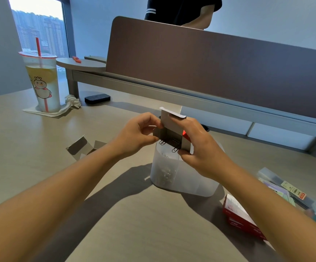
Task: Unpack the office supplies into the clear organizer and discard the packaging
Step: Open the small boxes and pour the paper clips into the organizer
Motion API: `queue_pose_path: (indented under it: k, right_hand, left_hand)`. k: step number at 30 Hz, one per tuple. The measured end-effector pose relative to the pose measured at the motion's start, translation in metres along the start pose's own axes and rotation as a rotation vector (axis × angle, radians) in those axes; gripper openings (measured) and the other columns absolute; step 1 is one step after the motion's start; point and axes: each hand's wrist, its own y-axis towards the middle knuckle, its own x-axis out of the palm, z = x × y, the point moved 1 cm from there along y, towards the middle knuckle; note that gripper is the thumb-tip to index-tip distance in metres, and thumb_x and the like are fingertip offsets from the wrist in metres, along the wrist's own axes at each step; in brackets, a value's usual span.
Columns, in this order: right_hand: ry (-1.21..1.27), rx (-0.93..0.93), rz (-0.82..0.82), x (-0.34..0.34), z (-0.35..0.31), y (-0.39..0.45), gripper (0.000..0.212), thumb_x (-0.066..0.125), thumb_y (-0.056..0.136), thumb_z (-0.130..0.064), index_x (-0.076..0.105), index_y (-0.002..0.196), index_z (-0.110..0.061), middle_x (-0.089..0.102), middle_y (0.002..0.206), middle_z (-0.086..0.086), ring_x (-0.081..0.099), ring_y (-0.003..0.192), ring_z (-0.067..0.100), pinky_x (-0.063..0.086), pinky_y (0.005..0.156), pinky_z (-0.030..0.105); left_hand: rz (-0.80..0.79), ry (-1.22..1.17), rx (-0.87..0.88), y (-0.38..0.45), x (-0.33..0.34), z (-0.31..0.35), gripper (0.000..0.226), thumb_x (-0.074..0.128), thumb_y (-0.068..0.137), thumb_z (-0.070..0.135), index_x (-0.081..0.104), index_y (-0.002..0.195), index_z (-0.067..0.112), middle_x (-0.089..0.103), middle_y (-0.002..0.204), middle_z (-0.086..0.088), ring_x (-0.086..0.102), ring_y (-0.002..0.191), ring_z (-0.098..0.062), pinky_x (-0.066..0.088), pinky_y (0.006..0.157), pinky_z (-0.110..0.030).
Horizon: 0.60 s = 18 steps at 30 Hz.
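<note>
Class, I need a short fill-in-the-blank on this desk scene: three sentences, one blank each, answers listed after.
1. Both hands hold an open box over the clear ____.
2. Black paper ____ spill from the box.
3. The cup at the far left has a ____ straw.

Answers: organizer; clips; red

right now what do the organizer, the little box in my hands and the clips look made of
Organizer: frosted translucent plastic, probably; contents show dimly through its walls.
Box: thin cardboard, grey inside, white creased flaps; both hands grip it.
Clips: dark bent wire, likely metal, spilling from the box.
</note>
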Motion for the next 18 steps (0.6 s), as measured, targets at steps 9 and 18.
queue_pose_path:
  k: [9,18]
  right_hand:
    - [-0.053,-0.085,0.037,0.001,-0.006,-0.002,0.065,0.055,0.083,0.001,0.024,0.136,-0.021,0.030,0.144,0.004,0.039,0.125,0.024,0.022,0.082,0.003]
    - [-0.103,-0.169,0.142,0.007,-0.004,0.000,0.069,0.063,0.072,0.010,0.036,0.132,-0.010,0.041,0.137,0.017,0.049,0.116,0.036,0.027,0.087,0.015]
  left_hand:
    - [0.086,0.056,0.075,-0.009,0.000,-0.007,0.036,0.055,0.080,-0.009,0.050,0.080,0.027,0.057,0.090,0.014,0.059,0.090,-0.004,0.045,0.088,-0.009]
    - [0.106,0.078,0.093,-0.013,0.001,-0.010,0.035,0.058,0.079,-0.005,0.050,0.082,0.029,0.056,0.090,0.016,0.058,0.090,-0.001,0.042,0.085,-0.003]
